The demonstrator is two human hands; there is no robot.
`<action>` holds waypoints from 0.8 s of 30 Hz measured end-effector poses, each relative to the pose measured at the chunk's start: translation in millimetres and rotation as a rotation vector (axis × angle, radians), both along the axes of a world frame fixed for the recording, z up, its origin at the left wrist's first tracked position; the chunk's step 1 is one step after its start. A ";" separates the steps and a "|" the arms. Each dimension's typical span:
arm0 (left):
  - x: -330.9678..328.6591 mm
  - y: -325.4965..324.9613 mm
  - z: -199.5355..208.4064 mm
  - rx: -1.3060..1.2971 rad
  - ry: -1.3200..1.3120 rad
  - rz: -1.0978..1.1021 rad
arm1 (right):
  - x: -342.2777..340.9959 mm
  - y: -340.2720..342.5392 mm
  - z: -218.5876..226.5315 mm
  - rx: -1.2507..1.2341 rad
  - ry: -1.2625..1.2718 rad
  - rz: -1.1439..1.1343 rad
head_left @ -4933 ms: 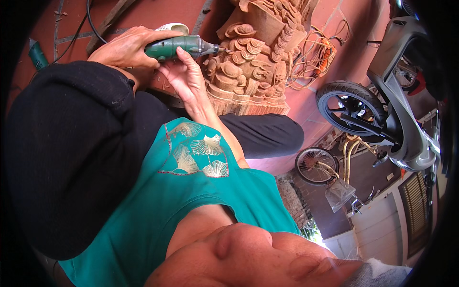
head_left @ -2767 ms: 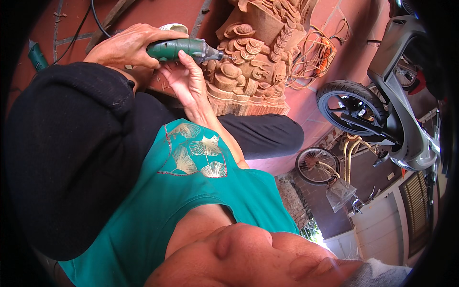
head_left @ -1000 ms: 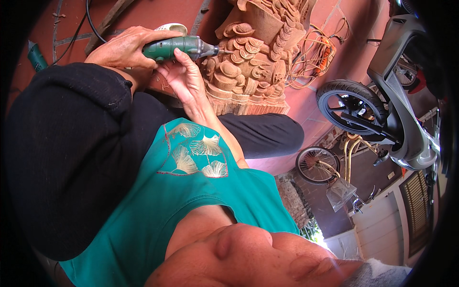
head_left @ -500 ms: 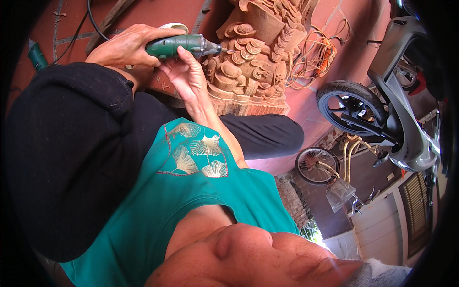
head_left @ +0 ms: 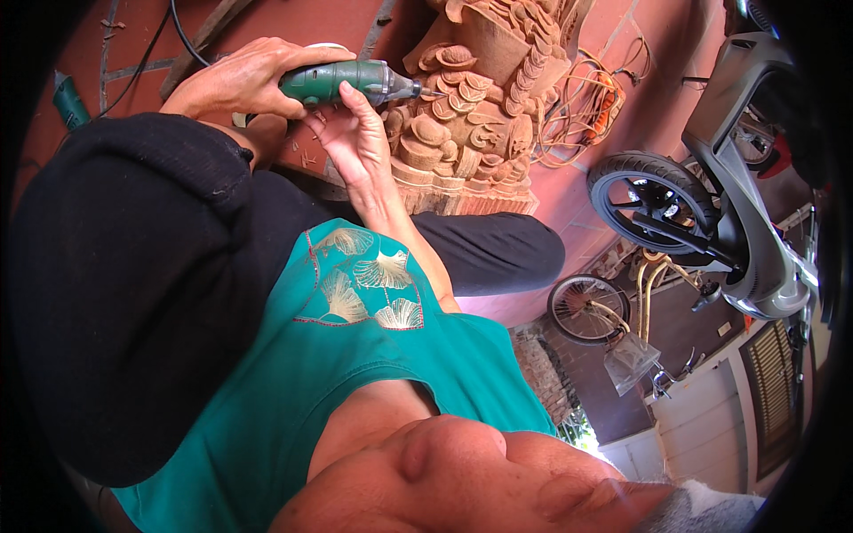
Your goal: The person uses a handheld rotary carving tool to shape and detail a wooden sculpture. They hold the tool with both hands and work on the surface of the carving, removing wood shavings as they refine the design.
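My left hand (head_left: 240, 78) comes from beyond the black-trousered knee and is wrapped round the body of a green rotary tool (head_left: 324, 83). From below, my right hand (head_left: 357, 138) steadies the same tool, thumb against its front part and fingers underneath. A thin bit sticks out of the grey collar and reaches the brown wood carving (head_left: 484, 107); whether its tip touches cannot be made out. Rounded, coin-like and leafy shapes in high relief cover the carving, which stands on a rough-edged base. A pale curved rim (head_left: 327, 46) shows partly behind my left hand.
Another green tool (head_left: 69, 102) lies at the far left near dark cables. A wooden strip (head_left: 206, 44) rests on the red tiles (head_left: 133, 31). Right of the carving is a tangled orange cord (head_left: 600, 107). A motorbike (head_left: 657, 197) and a bicycle (head_left: 588, 307) stand further right.
The rotary tool has shifted slightly to the right, its bit moving further across the carving. Both hands have moved with it and keep their hold.
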State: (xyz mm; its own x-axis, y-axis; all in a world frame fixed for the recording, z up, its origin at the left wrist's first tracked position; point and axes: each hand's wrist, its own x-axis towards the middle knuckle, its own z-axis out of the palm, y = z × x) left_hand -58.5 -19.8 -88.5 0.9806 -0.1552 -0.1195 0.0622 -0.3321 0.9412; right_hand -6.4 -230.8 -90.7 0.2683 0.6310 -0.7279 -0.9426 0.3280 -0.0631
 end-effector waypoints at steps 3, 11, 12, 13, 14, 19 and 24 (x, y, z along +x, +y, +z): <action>0.3 -1.4 -3.3 -0.006 -0.001 -0.009 | -1.2 -1.6 -3.3 -0.001 -0.010 0.010; -3.9 0.5 10.8 -0.013 0.161 0.002 | -1.3 3.1 4.3 -0.007 0.018 0.008; -0.3 1.0 17.4 -0.019 0.207 -0.012 | -1.9 1.8 2.5 -0.004 0.019 0.002; 2.2 0.9 20.4 -0.023 0.252 -0.025 | -2.7 0.5 0.3 0.000 0.021 -0.003; 1.7 -0.3 16.8 -0.015 0.201 -0.017 | -3.6 -0.6 -1.6 0.004 0.022 -0.008; -4.6 -1.4 8.2 0.000 0.147 0.008 | -5.8 -0.1 -2.3 0.007 0.005 0.016; -8.1 -2.2 7.1 0.010 0.134 0.013 | -7.6 -0.8 -1.4 -0.005 0.027 0.020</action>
